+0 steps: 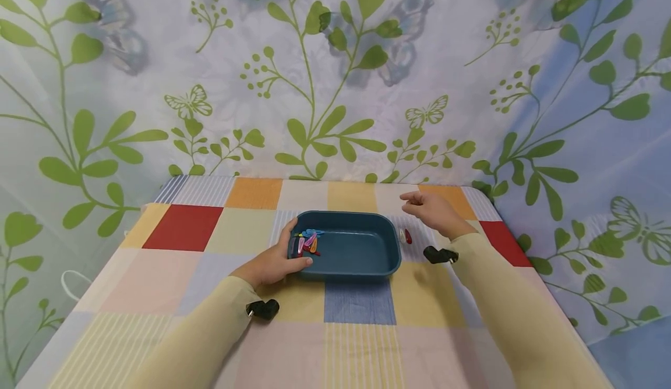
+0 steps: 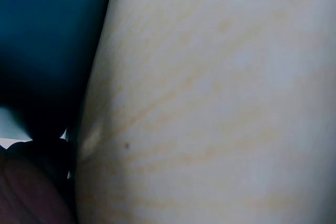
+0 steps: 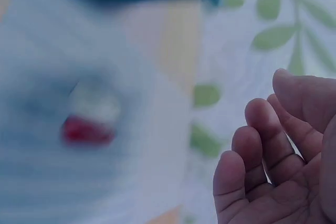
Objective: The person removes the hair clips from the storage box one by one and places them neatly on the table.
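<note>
Head view shows a table under a patchwork checked cloth (image 1: pixel 183 226), with a dark teal plastic tray (image 1: pixel 362 267) near its middle and a leaf-and-butterfly printed sheet (image 1: pixel 335 74) hung behind. The left hand (image 1: pixel 278 261) grips the tray's near-left corner, thumb lying along the front rim and fingers up against the left wall; the left wrist view is filled by pale sleeve and a patch of the teal wall, so it adds little. A small cluster of coloured snap hair clips (image 1: pixel 308 241), blue, pink, orange and red among them, lies inside the tray at its left end. Just outside the tray's right wall, on the cloth, lie two more hair clips (image 1: pixel 405 236), one white and one red, side by side and close to the tray but apart from it. The right hand (image 1: pixel 432 209) hovers above and a little beyond them, fingers loosely curled and holding nothing, as the right wrist view (image 3: pixel 278 166) confirms, with the two clips blurred below it. Judging from this layout, most clips are already gathered in the tray and only the white and red pair on the cloth remain outside it.
</note>
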The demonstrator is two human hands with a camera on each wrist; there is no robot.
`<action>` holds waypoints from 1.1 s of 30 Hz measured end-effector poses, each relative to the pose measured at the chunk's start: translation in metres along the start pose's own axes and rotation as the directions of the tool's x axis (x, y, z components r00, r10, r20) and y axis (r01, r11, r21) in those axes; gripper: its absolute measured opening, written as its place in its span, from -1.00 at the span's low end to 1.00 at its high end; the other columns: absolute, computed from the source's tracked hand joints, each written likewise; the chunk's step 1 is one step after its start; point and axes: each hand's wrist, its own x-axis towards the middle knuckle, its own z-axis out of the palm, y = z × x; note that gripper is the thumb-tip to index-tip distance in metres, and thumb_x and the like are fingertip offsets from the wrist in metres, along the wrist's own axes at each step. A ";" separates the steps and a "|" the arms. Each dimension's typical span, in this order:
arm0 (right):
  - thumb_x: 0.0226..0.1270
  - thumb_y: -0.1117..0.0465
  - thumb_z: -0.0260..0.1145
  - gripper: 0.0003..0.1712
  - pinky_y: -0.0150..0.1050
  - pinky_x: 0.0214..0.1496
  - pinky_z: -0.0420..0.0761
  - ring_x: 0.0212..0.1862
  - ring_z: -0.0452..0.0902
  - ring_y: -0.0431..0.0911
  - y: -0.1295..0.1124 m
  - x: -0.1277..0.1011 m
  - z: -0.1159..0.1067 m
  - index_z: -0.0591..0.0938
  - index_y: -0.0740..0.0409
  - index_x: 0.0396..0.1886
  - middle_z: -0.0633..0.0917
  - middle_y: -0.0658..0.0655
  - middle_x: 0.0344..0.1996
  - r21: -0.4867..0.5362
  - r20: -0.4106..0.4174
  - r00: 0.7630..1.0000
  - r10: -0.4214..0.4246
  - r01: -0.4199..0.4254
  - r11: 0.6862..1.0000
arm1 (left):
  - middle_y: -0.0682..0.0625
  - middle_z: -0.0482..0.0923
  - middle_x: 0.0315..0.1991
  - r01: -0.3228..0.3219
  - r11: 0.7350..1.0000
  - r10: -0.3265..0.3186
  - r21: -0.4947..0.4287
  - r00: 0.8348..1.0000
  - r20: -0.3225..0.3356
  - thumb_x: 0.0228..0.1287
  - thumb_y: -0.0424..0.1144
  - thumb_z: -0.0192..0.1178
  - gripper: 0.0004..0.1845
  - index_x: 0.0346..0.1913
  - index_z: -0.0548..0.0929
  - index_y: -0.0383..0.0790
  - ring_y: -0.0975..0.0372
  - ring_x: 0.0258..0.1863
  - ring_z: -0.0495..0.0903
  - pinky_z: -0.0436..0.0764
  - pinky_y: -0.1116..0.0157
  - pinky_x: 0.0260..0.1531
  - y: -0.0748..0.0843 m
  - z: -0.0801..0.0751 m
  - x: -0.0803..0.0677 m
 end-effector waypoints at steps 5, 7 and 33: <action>0.61 0.04 0.27 -0.46 0.16 0.36 0.56 0.31 0.59 0.15 -0.045 0.004 0.009 0.56 0.02 0.49 0.67 0.23 0.28 0.005 0.075 0.995 -0.071 0.071 0.997 | -0.26 0.55 0.32 0.011 1.000 -0.011 -0.017 1.000 -0.002 0.33 0.20 0.38 0.21 0.70 -0.35 0.25 -0.05 0.14 0.61 0.48 -0.15 0.35 0.000 0.000 0.001; 0.59 0.08 0.29 -0.47 0.13 0.34 0.59 0.26 0.62 0.12 -0.060 0.006 0.017 0.57 0.07 0.47 0.70 0.23 0.25 0.014 0.103 0.988 -0.116 0.115 0.993 | -0.27 0.54 0.32 0.012 1.000 -0.012 -0.018 1.000 0.001 0.34 0.19 0.37 0.21 0.70 -0.36 0.24 -0.04 0.12 0.61 0.50 -0.14 0.32 0.000 0.000 0.001; 0.54 0.19 0.34 -0.58 -0.01 0.28 0.66 0.18 0.71 0.03 -0.119 0.035 0.088 0.69 0.14 0.32 0.77 0.21 0.18 -0.023 0.275 0.919 -0.282 0.299 0.954 | -0.26 0.50 0.35 0.011 0.999 -0.011 -0.048 1.000 0.004 0.37 0.15 0.37 0.19 0.70 -0.36 0.25 -0.06 0.22 0.57 0.34 -0.20 0.47 0.000 0.000 0.002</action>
